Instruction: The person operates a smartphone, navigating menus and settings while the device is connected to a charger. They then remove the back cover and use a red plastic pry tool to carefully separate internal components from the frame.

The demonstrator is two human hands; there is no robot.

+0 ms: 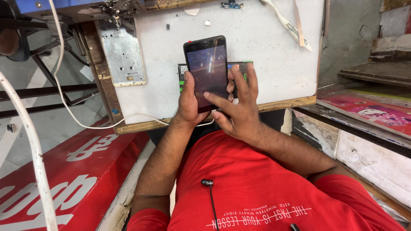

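Clearly, the left hand [187,105] carries the black smartphone [207,72], its fingers wrapped round the lower left edge and its thumb along the side, so the glass faces up toward the camera and stays steady. The phone stands upright over the near edge of the white worktop [265,55], just above a dark battery pack with a green edge [239,70] that lies flat on the board.

Working from the left: a thick white cable [30,145] runs down at 9 o'clock over a red printed panel [68,171]. At 11 o'clock a bare metal phone frame [122,51] lies on the worktop's left rim, and a thin white cord [85,122] loops from there along the wooden front edge toward the wrist. At 12 o'clock a small blue circuit board [231,5] sits at the far edge, well apart from the phone.

The right hand [239,109] comes in at 3 o'clock of the phone, fingers spread apart, the thumb tip laid on the lower screen while the others fan behind the right edge as support. At 1 o'clock pale flex strips [291,25] lie loose. Nothing sits between hands and phone; the battery pack is partly hidden behind them.
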